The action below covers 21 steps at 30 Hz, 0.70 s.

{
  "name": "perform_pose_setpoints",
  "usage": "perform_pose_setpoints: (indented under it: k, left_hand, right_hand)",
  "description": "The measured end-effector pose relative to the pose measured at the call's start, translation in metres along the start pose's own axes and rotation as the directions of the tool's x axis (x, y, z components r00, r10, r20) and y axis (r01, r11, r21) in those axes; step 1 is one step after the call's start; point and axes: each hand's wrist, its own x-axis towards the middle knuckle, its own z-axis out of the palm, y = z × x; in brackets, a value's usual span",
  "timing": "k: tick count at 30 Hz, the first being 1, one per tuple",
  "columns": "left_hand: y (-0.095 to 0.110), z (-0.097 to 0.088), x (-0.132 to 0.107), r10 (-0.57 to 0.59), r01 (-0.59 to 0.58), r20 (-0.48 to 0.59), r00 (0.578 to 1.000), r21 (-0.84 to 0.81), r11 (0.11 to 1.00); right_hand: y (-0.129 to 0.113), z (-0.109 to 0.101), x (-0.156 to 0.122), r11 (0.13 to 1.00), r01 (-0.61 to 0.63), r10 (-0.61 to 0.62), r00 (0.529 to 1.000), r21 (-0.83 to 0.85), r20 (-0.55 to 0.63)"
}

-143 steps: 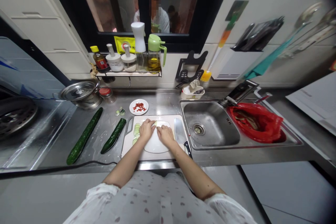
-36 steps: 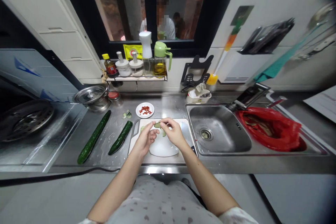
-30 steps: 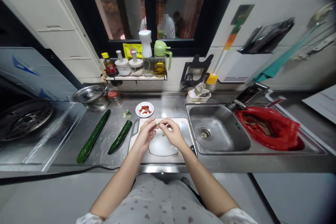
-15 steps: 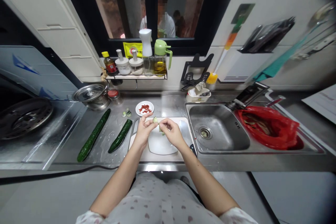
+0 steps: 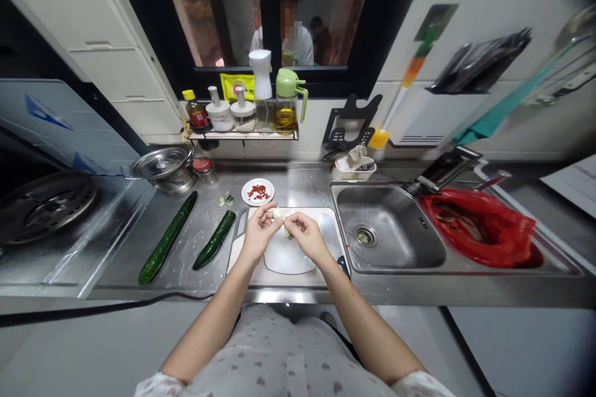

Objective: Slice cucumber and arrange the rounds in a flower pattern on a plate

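Observation:
Both my hands are raised a little above the white cutting board (image 5: 242,247) and the white plate (image 5: 289,258) lying on it. My left hand (image 5: 259,235) pinches a pale green cucumber slice (image 5: 277,214) between its fingertips. My right hand (image 5: 305,235) is closed on more cucumber slices (image 5: 287,232) close beside it. The two hands nearly touch. A knife (image 5: 332,237) lies along the right edge of the board, partly hidden by my right arm.
A long cucumber (image 5: 168,237) and a shorter cucumber piece (image 5: 215,239) lie on the steel counter left of the board. A small plate of red chilli bits (image 5: 257,191) sits behind it. Sink (image 5: 386,232) and red bag (image 5: 479,226) lie right, pot (image 5: 161,167) far left.
Both hands lifted off the plate and came together over the board's far edge. The cucumber slices that lay on the board's left side 4.8 s ago are no longer there.

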Motion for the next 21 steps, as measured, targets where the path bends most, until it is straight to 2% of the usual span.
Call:
perform_pose_setpoints:
  k: [7, 15, 21]
  left_hand:
    - [-0.011, 0.002, 0.000, 0.006, -0.005, -0.015, 1.000, 0.041, 0.999]
    - [-0.024, 0.002, 0.002, -0.012, 0.014, -0.030, 0.999, 0.057, 0.998]
    - [-0.047, -0.004, 0.012, -0.004, 0.009, -0.060, 0.998, 0.086, 0.996]
  right_hand:
    - [0.012, -0.004, -0.001, 0.996, -0.088, 0.088, 0.996, 0.019, -0.005]
    - [0.028, -0.011, 0.005, 0.995, -0.090, 0.090, 0.996, -0.050, 0.008]
    - [0.046, -0.026, 0.015, 0.984, -0.059, 0.060, 0.998, -0.171, 0.003]
